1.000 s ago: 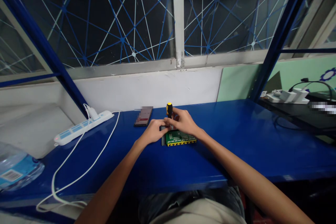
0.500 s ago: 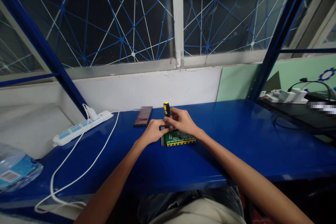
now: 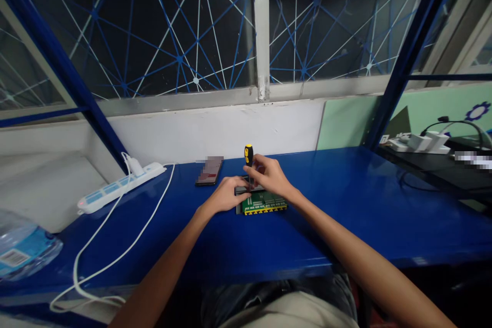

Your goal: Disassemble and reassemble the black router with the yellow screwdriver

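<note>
A green circuit board (image 3: 265, 202) with a yellow strip along its front edge lies on the blue table in front of me. My right hand (image 3: 272, 178) grips a black and yellow screwdriver (image 3: 249, 156) between thumb and fingers, its handle upright. The shaft points down at the back part of the board; fingers partly hide the tip. At the board's left side is my left hand (image 3: 227, 195), thumb and forefinger pinching around a grey-black part at its back left, close to the shaft. Whether the screwdriver tip sits in a screw is too small to tell.
A phone (image 3: 209, 170) lies behind my left hand. On the left are a white power strip (image 3: 123, 187) with a plugged-in charger, its looping white cable (image 3: 148, 226), and a plastic bottle (image 3: 26, 248). Chargers and cables (image 3: 423, 141) stand on a dark surface at right.
The screwdriver and my right hand have shifted slightly right, and the handle has risen a little. My left fingers have moved off the screwdriver, showing more of the board's back part.
</note>
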Tool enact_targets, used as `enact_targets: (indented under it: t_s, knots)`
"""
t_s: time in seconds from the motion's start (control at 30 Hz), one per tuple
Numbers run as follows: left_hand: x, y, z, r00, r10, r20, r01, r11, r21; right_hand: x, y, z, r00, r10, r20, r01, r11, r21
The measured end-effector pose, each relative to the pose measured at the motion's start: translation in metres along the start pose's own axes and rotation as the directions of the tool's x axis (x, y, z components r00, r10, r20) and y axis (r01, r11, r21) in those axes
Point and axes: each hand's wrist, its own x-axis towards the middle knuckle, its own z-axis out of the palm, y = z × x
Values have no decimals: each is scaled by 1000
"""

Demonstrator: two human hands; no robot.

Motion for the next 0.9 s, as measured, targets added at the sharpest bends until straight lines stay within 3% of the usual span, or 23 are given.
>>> enact_targets:
  t_s: [0.3,0.5,0.67,0.8,0.9]
  knots:
    - [1,-1,3,999,-41,-36,42,998,40,1,-2,-6,998,22,-62,-14,991,133]
    - [3,3,7,999,2,-36,1,996,92,7,15,-40,985,57,-163,-27,984,178]
    - [23,23,14,997,68,37,-74,978,193,8,65,-84,952,169,-256,-216,962,-166]
    - [52,45,31,984,141,113,-164,959,231,3,97,-108,910,341,-238,-415,779,-471]
    - [72,57,48,979,158,129,-187,949,253,0,108,-112,872,465,-156,-459,664,-590]
